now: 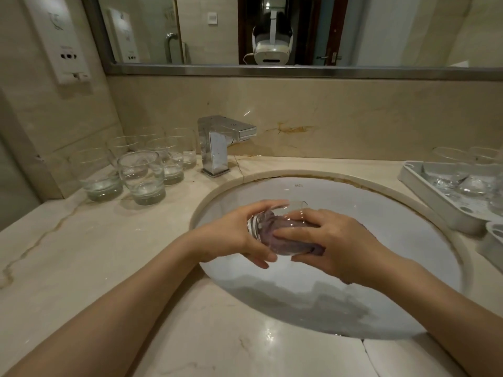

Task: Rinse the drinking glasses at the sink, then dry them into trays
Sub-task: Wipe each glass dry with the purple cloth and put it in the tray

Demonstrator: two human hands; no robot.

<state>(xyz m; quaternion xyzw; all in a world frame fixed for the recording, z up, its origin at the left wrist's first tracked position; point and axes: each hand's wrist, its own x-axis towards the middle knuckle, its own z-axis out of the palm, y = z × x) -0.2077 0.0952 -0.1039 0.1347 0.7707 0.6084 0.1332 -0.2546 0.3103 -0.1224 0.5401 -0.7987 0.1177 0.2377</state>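
Over the white sink basin (381, 219) I hold a clear drinking glass (275, 232) on its side. My left hand (239, 235) grips its thick base end. My right hand (337, 246) grips a purple cloth (315, 250) that is stuffed inside the glass and wraps its rim side. Several clear glasses (141, 176) stand upright on the counter to the left of the tap. At the right, a white tray (435, 205) holds several glasses upside down.
A chrome square tap (217, 144) stands behind the basin, with no water running from it. A second white tray's corner (494, 240) shows at the right edge. Marble counter (109, 254) surrounds the sink; a mirror (272, 31) hangs above.
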